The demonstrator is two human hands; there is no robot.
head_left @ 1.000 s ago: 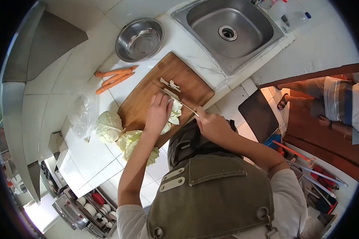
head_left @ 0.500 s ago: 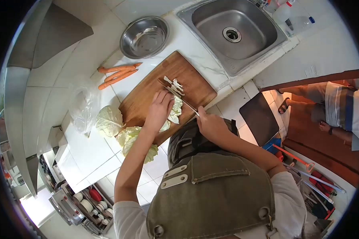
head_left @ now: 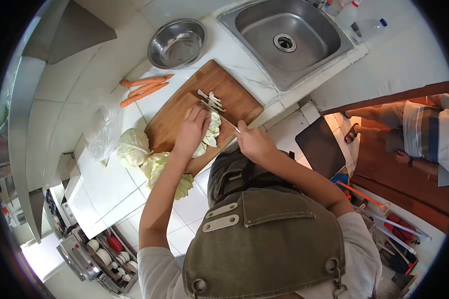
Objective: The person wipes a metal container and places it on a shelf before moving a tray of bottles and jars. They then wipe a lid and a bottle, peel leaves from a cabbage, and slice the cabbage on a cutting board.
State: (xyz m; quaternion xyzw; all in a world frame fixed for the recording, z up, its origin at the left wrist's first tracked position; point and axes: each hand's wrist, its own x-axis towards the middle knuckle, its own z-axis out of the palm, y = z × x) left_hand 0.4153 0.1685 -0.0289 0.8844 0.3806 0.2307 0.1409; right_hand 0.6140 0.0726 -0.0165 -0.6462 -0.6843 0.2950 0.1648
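Observation:
On a wooden cutting board [head_left: 169, 117], my left hand [head_left: 192, 130] presses down on pale green cabbage leaves [head_left: 212, 130]. My right hand [head_left: 254, 142] is wrapped round the handle of a knife [head_left: 223, 117], whose blade lies along the leaves beside my left fingertips. Beyond the blade are thin cabbage shreds [head_left: 212, 99]. Loose leaves [head_left: 157, 167] rest at the board's lower left edge, next to a cabbage head [head_left: 133, 147].
Carrots [head_left: 143, 89] and a metal bowl [head_left: 177, 44] stand behind the board. A steel sink [head_left: 289, 45] is at the upper right, a plastic bag [head_left: 102, 132] at the left. Another person [head_left: 414, 129] is in the doorway at the right.
The view has shifted slightly, so the board and both hands appear a little further left and up. The knife and my left hand remain at the leaves.

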